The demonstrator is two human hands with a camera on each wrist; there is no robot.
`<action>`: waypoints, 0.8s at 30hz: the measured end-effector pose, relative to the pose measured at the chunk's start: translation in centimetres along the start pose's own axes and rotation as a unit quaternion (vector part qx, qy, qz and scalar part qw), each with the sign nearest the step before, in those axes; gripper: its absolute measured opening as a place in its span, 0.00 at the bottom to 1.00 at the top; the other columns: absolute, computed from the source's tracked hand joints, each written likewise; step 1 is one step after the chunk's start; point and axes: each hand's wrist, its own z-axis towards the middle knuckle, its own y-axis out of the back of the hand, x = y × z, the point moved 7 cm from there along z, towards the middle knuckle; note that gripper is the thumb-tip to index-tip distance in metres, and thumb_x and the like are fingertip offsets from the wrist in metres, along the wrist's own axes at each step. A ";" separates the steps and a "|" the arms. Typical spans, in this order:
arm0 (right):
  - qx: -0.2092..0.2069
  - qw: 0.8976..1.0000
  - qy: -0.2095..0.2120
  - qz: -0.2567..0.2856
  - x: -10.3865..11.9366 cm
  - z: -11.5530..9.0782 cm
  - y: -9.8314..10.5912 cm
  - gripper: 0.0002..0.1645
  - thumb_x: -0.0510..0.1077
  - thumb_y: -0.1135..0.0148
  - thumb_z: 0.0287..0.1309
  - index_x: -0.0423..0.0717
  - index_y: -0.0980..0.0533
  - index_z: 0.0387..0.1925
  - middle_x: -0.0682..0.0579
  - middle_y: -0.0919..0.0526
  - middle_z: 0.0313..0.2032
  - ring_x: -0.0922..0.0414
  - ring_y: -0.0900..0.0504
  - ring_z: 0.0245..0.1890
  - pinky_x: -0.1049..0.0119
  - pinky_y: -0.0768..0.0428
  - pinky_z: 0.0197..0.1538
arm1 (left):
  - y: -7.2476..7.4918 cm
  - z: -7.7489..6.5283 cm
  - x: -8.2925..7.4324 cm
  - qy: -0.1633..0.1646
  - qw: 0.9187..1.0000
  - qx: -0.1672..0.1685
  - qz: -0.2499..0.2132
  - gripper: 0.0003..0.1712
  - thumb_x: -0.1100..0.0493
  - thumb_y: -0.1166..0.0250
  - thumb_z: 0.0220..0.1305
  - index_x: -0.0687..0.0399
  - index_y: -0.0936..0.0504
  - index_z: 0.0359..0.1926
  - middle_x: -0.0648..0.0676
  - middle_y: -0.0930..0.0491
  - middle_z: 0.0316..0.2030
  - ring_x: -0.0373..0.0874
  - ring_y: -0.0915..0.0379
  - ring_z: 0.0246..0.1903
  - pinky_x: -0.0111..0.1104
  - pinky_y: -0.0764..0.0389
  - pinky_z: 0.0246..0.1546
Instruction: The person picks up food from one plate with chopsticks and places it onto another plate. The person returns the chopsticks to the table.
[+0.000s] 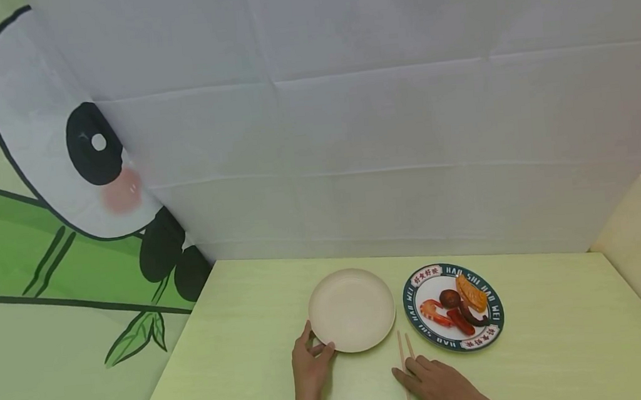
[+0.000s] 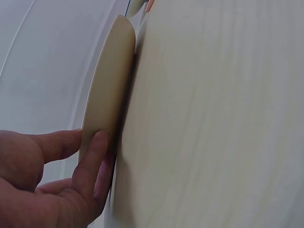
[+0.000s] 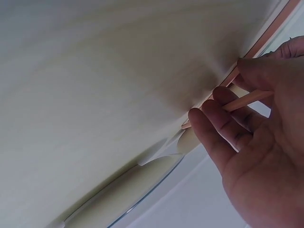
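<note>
My left hand (image 1: 312,369) grips the near-left rim of a plain beige plate (image 1: 352,310) on the table; the left wrist view shows fingers (image 2: 92,164) against its outer side. To the right of that plate, my right hand (image 1: 441,386) holds a pair of light wooden chopsticks (image 1: 399,343), thumb and fingers around them. Seen from the right wrist, one chopstick (image 3: 271,35) lies along the tabletop under the fingertips, while another chopstick (image 3: 247,100) passes between the fingers.
Behind the right hand, a white plate with a dark green lettered rim (image 1: 412,319) bears a shrimp (image 1: 433,312), a red sausage (image 1: 461,322), a brown ball (image 1: 449,298), an orange ridged piece (image 1: 471,293) and a dark curved piece (image 1: 473,316). A pale cloth wall (image 1: 355,210) stands behind the table.
</note>
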 end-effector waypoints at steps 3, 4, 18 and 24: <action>0.000 1.000 0.000 0.005 0.0 0.0 -0.1 0.54 0.84 0.59 0.41 0.53 0.31 0.60 0.58 0.30 0.42 0.61 0.34 0.36 0.64 0.26 0.40 | 0.0 -0.1 0.0 0.001 1.000 0.001 -0.002 0.39 0.66 0.31 0.51 0.66 0.37 0.64 0.69 0.36 0.55 0.52 0.23 0.41 0.30 0.23 0.33; -0.001 1.000 0.000 0.007 0.0 0.0 -0.1 0.54 0.84 0.59 0.42 0.53 0.31 0.60 0.59 0.30 0.42 0.61 0.34 0.36 0.64 0.26 0.40 | 0.0 -0.1 0.0 0.001 1.000 0.002 -0.003 0.40 0.66 0.31 0.51 0.66 0.38 0.65 0.69 0.36 0.55 0.52 0.23 0.41 0.31 0.23 0.33; -0.017 1.000 0.016 -0.008 0.1 -0.2 0.1 0.55 0.84 0.58 0.41 0.51 0.32 0.61 0.57 0.30 0.44 0.61 0.33 0.39 0.64 0.24 0.41 | 0.0 0.0 0.0 0.005 1.000 -0.003 0.000 0.39 0.67 0.32 0.52 0.65 0.37 0.64 0.68 0.34 0.51 0.52 0.23 0.41 0.32 0.22 0.33; -0.014 1.000 0.014 -0.004 0.2 -0.3 0.2 0.56 0.84 0.58 0.41 0.51 0.33 0.61 0.57 0.29 0.46 0.60 0.32 0.41 0.63 0.24 0.43 | 0.0 -0.2 -0.2 0.004 1.000 0.002 -0.011 0.39 0.67 0.32 0.52 0.66 0.38 0.65 0.68 0.34 0.52 0.52 0.23 0.41 0.31 0.23 0.33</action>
